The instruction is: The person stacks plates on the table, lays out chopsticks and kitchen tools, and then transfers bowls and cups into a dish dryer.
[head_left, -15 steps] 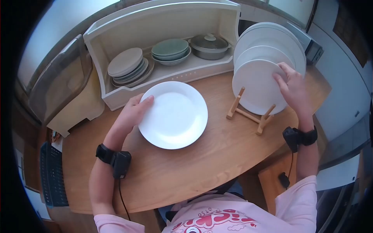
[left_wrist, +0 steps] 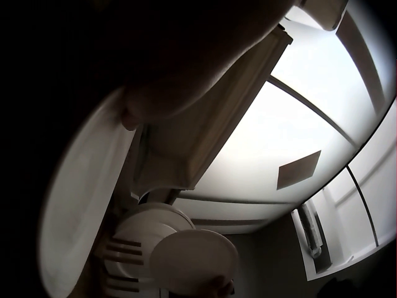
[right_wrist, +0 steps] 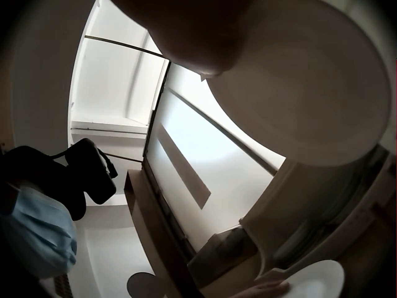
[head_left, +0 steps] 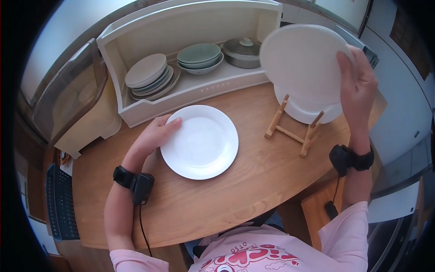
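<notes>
In the head view the left hand [head_left: 157,135] grips the left rim of a white plate [head_left: 200,143], thumb on top, low over the wooden table. The right hand [head_left: 360,84] pinches the right edge of another white plate [head_left: 301,61], raised above a wooden plate stand [head_left: 290,134]. Behind the stand more white plate [head_left: 308,112] shows, partly covered by the raised one. The left wrist view has the left hand [left_wrist: 186,68] on its plate [left_wrist: 80,198]. In the right wrist view the raised plate [right_wrist: 304,87] hangs from the right hand [right_wrist: 192,37], whose fingers are dark.
A cream shelf [head_left: 195,93] along the back holds stacked small plates [head_left: 147,71], green bowls [head_left: 198,53] and a lidded pot [head_left: 242,52]. A beige bin [head_left: 90,129] with a translucent lid stands at the left, above a dark basket [head_left: 61,204].
The right hand has lifted the front plate up off the stand, moving it up and slightly left. The left hand's plate has shifted slightly toward the person.
</notes>
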`<state>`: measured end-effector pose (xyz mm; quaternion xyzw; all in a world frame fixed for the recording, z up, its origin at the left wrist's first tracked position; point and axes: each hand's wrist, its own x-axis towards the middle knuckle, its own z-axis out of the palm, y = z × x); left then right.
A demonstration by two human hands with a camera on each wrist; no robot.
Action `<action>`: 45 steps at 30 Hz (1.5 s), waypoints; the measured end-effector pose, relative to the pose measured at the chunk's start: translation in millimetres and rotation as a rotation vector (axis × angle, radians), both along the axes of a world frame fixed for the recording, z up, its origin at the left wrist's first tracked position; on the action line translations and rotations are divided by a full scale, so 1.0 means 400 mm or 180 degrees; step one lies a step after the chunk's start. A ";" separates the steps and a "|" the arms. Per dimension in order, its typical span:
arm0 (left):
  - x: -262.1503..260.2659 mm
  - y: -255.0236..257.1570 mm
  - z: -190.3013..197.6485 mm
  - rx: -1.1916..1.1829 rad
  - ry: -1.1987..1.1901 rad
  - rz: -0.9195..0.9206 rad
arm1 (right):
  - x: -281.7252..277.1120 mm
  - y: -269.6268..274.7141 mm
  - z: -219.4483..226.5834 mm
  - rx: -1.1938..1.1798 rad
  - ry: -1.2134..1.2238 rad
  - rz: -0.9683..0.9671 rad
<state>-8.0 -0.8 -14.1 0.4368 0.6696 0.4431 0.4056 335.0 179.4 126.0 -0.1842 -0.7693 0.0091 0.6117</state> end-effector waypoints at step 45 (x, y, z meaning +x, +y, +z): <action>-0.044 -0.026 0.037 0.0054 0.0979 -0.0220 | -0.360 -0.049 -0.383 -0.3155 -0.1345 0.1573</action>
